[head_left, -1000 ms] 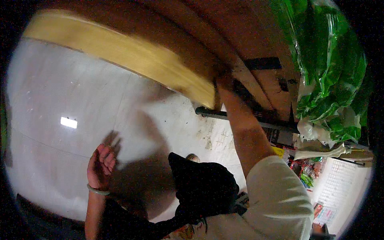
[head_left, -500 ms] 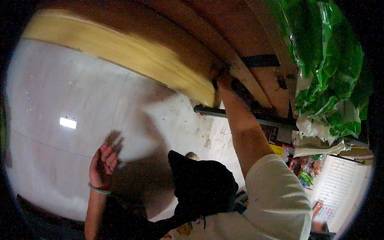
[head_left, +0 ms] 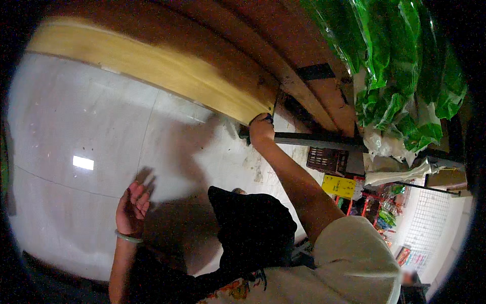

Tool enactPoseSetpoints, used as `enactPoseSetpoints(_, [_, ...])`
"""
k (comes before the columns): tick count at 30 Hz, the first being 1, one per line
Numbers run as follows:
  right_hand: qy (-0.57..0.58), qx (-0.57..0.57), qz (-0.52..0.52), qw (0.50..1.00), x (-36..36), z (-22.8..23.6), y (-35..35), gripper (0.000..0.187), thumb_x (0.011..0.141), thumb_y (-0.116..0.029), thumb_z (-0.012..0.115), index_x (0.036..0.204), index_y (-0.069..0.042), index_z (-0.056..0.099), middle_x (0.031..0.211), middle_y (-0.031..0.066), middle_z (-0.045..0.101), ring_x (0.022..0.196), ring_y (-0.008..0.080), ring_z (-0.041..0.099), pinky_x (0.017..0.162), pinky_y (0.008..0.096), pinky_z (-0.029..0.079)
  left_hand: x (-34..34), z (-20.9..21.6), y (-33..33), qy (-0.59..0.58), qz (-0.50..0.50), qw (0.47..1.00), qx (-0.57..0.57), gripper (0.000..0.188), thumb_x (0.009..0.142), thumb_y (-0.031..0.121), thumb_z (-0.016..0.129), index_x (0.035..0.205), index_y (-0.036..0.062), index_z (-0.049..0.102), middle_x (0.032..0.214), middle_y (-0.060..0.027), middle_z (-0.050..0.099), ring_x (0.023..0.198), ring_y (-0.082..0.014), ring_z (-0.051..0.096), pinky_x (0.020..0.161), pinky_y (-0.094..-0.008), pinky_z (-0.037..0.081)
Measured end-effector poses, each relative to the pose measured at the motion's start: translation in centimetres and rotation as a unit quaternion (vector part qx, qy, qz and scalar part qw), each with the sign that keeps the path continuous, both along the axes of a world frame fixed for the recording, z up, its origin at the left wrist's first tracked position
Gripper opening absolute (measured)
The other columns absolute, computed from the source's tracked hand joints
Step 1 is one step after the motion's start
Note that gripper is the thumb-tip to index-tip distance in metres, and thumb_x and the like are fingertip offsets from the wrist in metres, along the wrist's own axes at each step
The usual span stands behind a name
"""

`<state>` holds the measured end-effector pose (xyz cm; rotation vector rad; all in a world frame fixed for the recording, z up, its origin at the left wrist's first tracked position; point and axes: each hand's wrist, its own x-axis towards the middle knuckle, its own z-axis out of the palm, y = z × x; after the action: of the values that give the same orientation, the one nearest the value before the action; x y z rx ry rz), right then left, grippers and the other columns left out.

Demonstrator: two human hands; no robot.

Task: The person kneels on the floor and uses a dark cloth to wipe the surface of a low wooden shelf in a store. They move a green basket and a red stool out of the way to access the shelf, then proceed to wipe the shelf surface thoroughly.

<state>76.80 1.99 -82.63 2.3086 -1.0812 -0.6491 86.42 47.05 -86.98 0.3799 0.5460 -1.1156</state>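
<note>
My right hand (head_left: 261, 130) is closed at the right end of a long pale-yellow wooden board (head_left: 167, 76). A small dark thing shows by its fingers, but I cannot make out what it is. Along the board's upper side runs a brown wooden surface (head_left: 202, 40) with raised slats. Over the pale floor (head_left: 106, 126), my left hand (head_left: 133, 206) hangs low on the left, touching nothing, its fingers loosely bent and holding nothing. A pale bracelet (head_left: 128, 237) circles that wrist.
Green leafy vegetables (head_left: 405, 61) in clear plastic bags lie at upper right. A black bar (head_left: 319, 140) runs below the slats. Beyond stand a brown crate (head_left: 326, 159), a yellow sign (head_left: 338, 186) and a white wire grid (head_left: 429, 213). A blurred person (head_left: 409, 278) is at far right.
My right hand has come out from beside the slats and moved down and left to the board's end. My left hand is nearly still. The view has shifted slightly.
</note>
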Motion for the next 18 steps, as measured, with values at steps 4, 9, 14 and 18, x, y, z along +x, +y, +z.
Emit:
enactPoseSetpoints(4, [0.032,0.053,0.172,0.983,1.7,1.6,7.4,0.049,0.085,-0.004,0.048,0.128,0.015,0.036,0.108,0.0284,0.058,0.087,0.0366,0.064,0.072,0.0399,0.056,0.3,1.4,-0.7,-0.037,0.002,0.999,0.002,0.041,0.096,0.030,0.046,0.128,0.0052,0.048,0.113,-0.0056,0.063,0.091,-0.0159,0.062,0.076,-0.0263,0.051])
enactPoseSetpoints(9, [-0.175,0.197,0.208,0.942,1.5,3.3,8.2,0.044,0.084,-0.001,0.045,0.127,0.006,0.043,0.109,0.0260,0.058,0.094,0.0368,0.062,0.075,0.0440,0.053,0.7,2.0,-0.3,-0.030,-0.015,0.992,0.118,0.040,0.096,0.032,0.046,0.128,0.0077,0.048,0.115,-0.0038,0.062,0.094,-0.0155,0.062,0.077,-0.0262,0.051])
enactPoseSetpoints(14, [-0.165,0.198,-0.020,0.966,1.1,7.9,0.5,0.052,0.088,-0.010,0.045,0.135,0.008,0.029,0.112,0.0327,0.054,0.097,0.0418,0.059,0.076,0.0484,0.051,0.1,2.6,-0.5,-0.040,-0.005,0.992,0.121,0.040,0.097,0.033,0.045,0.128,0.0088,0.049,0.116,-0.0045,0.063,0.097,-0.0162,0.063,0.078,-0.0275,0.051])
enactPoseSetpoints(18, [0.022,0.236,-0.072,0.969,2.7,4.2,0.7,0.080,0.089,-0.036,0.051,0.138,0.015,0.014,0.134,0.0366,0.037,0.124,0.0479,0.040,0.098,0.0507,0.040,-0.6,0.4,0.3,-0.060,0.003,0.998,0.022,0.039,0.097,0.033,0.045,0.127,0.0095,0.050,0.116,-0.0039,0.063,0.098,-0.0159,0.063,0.079,-0.0283,0.052])
